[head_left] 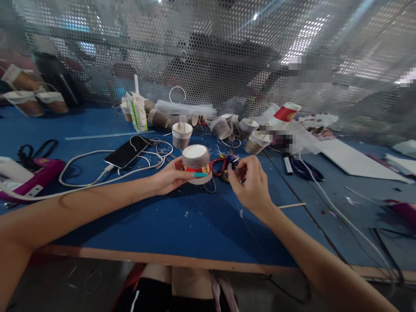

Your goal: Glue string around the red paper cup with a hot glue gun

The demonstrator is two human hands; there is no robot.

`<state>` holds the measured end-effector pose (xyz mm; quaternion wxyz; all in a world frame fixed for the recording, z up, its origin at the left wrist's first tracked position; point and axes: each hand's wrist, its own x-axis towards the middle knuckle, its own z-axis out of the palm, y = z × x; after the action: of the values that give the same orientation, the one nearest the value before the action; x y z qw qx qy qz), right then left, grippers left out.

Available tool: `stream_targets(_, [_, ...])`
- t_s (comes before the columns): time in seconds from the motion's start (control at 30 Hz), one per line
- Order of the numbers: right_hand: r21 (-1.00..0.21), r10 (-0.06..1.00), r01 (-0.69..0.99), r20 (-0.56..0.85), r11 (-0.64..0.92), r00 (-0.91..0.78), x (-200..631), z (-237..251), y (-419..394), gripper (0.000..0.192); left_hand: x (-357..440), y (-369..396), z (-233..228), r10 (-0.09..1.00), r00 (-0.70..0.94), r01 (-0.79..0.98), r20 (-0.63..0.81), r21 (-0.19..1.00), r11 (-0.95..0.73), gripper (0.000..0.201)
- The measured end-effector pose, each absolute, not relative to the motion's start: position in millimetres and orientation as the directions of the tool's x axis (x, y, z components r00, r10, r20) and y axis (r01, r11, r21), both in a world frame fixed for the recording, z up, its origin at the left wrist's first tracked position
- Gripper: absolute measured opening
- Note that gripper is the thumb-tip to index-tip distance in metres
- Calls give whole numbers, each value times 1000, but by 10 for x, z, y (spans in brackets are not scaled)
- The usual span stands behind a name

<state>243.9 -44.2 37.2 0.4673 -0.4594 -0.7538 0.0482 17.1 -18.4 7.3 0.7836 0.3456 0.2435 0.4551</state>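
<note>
My left hand point(173, 175) is closed around a paper cup point(196, 159), which is upside down with its white base facing up. Grey-brown string winds round the part nearest its base, and a red and yellow printed band shows below. My right hand point(251, 182) is to the right of the cup, apart from it, fingers curled into a pinch. Whether a strand lies in that pinch cannot be made out. Just behind the right fingers is a dark blue and yellow bundle point(232, 161), partly hidden, beside a red cord loop point(218, 166).
Several string-wrapped cups point(182, 135) stand or lie along the back, near a small carton point(139, 112). A phone point(128, 151) with a white cable lies left, past a purple glue gun point(40, 177). A thin wooden stick point(292, 205) and a white board point(360, 160) lie right.
</note>
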Motion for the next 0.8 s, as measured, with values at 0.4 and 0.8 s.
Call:
stream_targets(0.4, [-693,775,409,355,594,-523,2401,327,-428,28,213,-156,26,842,528,-525,-106,739,422,25])
stream_targets(0.8, [-524,672,447,396,725,-626,2311,391,-517,6,176,-189,71,771,634,-420,-53,814,401,57])
